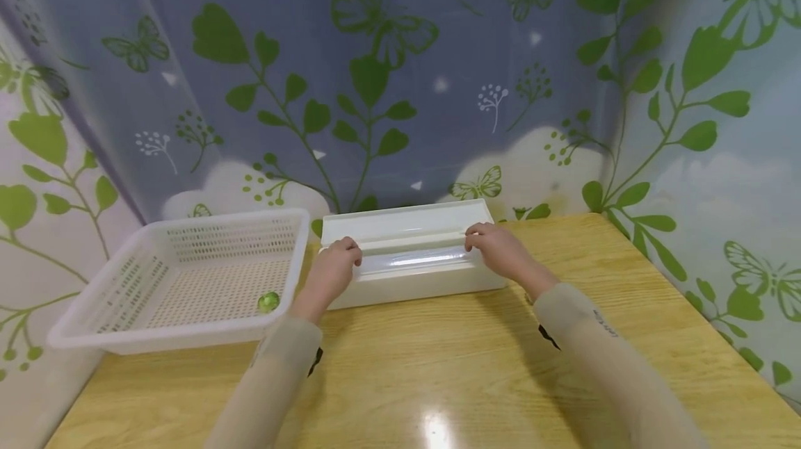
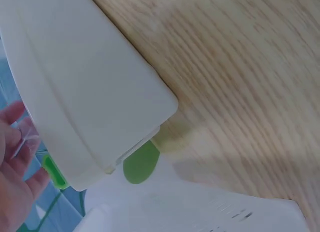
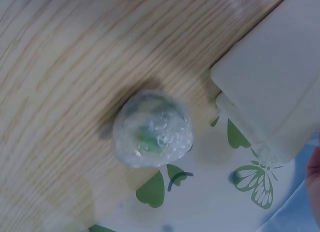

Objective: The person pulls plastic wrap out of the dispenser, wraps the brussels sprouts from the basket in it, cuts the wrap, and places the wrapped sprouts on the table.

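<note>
A long white cling film dispenser box [image 1: 416,287] stands on the table with its lid [image 1: 407,221] raised at the back. Shiny clear cling film [image 1: 416,259] shows across its opening. At the box's left end, my left hand [image 1: 332,268] pinches the film; in the left wrist view, clear film lies between the fingers [image 2: 15,114], near a green piece [image 2: 54,172] on the box. My right hand [image 1: 500,252] pinches the film edge at the right end. In the right wrist view only a sliver of that hand [image 3: 313,184] appears.
A white perforated basket [image 1: 188,338] sits left of the box, holding a small round green thing [image 1: 268,302]. A rounded, film-wrapped bundle [image 3: 152,129] with green inside rests on the wooden table [image 1: 400,372] beside the box's right end. Patterned curtain [image 1: 407,87] hangs behind.
</note>
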Motion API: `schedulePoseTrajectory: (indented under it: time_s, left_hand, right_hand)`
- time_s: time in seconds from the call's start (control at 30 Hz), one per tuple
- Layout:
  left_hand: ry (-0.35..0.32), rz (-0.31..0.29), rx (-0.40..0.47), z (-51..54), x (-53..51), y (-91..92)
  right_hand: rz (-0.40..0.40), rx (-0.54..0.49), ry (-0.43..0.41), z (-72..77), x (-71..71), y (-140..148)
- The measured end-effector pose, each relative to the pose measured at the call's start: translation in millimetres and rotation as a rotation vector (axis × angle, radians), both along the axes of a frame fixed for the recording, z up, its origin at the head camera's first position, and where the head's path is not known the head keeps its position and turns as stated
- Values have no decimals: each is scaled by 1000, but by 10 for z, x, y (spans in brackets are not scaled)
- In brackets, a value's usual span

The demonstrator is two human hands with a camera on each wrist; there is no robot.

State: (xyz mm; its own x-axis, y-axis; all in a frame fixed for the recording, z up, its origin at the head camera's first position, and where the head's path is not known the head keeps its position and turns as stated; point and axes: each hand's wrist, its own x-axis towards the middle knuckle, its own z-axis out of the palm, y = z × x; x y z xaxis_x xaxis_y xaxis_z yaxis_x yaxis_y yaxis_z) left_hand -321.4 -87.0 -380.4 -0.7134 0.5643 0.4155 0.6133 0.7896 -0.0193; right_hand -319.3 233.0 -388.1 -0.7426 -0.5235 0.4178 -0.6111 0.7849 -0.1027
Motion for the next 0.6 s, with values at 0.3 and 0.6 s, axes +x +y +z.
schedulePoseTrajectory:
  time_s: [0.3,0.6]
  left_hand:
    - [-123,-19,-3,31,-8,-10]
    - [-243,28,-48,68,-34,-1]
  right_hand:
    - [-28,48,-55,44,37,19]
    - [-8,50,-211,81,13,53]
